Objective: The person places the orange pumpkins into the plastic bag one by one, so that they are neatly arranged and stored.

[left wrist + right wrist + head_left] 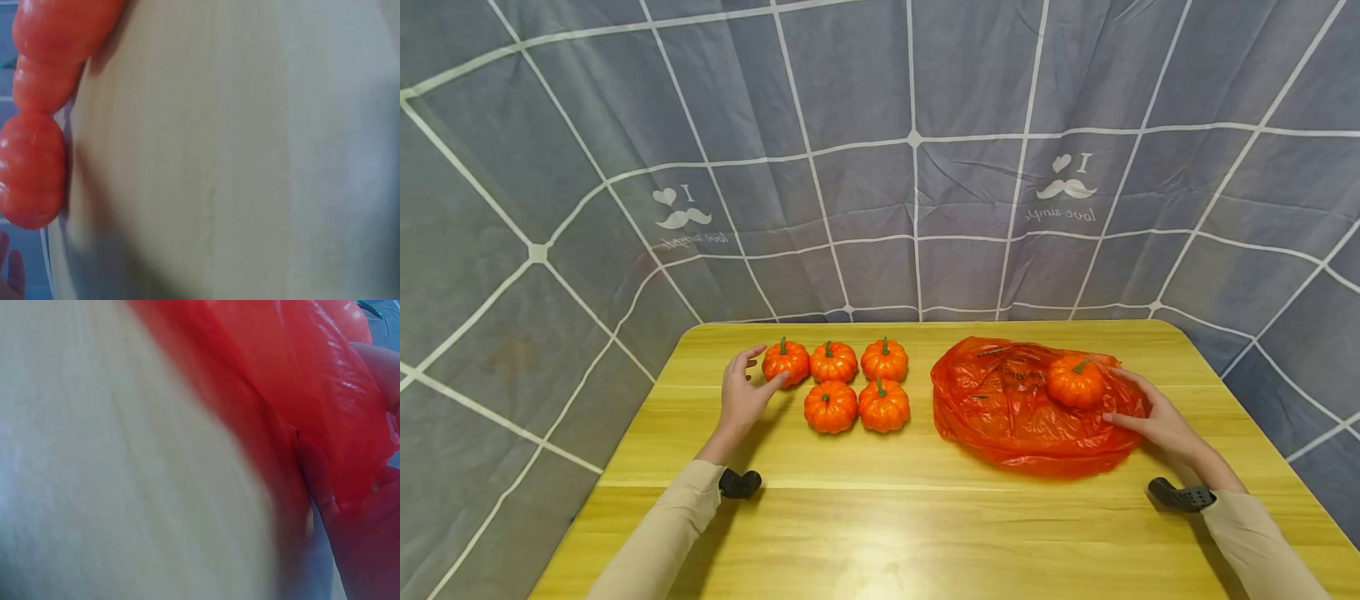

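Note:
My left hand (745,400) is beside an orange toy pumpkin (786,364) with a green stem, thumb and fingers spread apart at its left side. In the left wrist view, fingertips (15,272) show at the lower left corner, apart from the nearest pumpkin (31,172). On the right, my right hand (1165,425) pinches the edge of a crumpled red plastic bag (1000,417). Thin film covers part of that hand in the right wrist view. Another pumpkin (1075,381) lies at the bag's right part; whether it is inside, I cannot tell.
More pumpkins (831,407) stand in two short rows between the left hand and the bag. Everything rests on a wooden table (865,517). A grey curtain (865,192) with white lines hangs behind the table and along its sides.

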Demonstrator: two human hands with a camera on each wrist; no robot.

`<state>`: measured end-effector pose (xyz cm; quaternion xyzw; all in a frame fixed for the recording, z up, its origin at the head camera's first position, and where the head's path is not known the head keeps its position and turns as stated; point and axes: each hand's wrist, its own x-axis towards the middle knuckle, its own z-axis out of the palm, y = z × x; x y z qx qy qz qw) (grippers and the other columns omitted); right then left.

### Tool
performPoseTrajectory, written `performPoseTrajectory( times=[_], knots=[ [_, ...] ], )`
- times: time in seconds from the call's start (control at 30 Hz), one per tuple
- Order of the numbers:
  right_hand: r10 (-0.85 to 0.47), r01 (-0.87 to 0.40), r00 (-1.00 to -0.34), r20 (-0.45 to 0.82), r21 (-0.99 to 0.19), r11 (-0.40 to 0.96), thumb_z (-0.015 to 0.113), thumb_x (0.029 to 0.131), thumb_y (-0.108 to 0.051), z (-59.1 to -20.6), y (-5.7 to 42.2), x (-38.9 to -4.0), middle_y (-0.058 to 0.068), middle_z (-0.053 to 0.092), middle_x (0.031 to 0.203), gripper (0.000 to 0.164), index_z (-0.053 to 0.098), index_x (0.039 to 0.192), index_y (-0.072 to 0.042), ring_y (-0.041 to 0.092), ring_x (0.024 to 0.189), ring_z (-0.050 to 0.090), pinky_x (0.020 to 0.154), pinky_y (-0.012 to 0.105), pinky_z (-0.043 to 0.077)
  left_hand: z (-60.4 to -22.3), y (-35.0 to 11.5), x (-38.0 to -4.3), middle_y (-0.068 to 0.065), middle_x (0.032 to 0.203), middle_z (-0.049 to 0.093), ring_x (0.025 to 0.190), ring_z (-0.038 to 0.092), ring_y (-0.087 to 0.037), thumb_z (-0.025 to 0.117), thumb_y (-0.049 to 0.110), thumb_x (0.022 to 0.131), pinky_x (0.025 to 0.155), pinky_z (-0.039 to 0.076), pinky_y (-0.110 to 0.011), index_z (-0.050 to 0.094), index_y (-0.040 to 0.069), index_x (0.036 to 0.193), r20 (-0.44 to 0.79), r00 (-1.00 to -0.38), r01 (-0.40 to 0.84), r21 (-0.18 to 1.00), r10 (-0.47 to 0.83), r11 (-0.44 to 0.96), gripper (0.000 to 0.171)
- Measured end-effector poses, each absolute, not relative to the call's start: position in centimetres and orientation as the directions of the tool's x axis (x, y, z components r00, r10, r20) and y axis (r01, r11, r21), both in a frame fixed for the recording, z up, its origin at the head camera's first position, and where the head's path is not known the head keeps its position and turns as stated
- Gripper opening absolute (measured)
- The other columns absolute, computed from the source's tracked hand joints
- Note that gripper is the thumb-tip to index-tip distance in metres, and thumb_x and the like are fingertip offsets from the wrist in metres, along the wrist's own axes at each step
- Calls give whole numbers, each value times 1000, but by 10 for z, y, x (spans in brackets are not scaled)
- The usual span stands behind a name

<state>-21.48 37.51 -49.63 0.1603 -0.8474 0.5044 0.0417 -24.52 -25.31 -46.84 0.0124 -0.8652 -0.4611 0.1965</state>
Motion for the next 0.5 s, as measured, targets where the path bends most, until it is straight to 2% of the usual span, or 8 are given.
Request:
performPoseTrajectory(
  times=[0.3, 0.5],
  knots=[
    [-225, -314, -945, 236, -845, 433, 69, 83, 2, -499, 376, -216, -31, 38, 127, 74, 30, 145, 2, -22, 110, 39, 87, -2, 33, -470, -258, -256, -24, 140, 44, 121, 41, -38, 76, 14, 81, 97, 38, -47, 43, -2, 138, 201, -951, 79, 890, -233, 449, 68],
    [-230, -325, -942, 246, -843, 429, 69, 82, 3, -499, 376, -217, -30, 38, 128, 73, 31, 145, 1, -22, 111, 39, 87, -1, 34, -472, -259, -262, -24, 144, 41, 127, 38, -39, 75, 16, 82, 105, 35, -50, 38, -3, 141, 151, -963, 44, 907, -225, 420, 72]
  ],
)
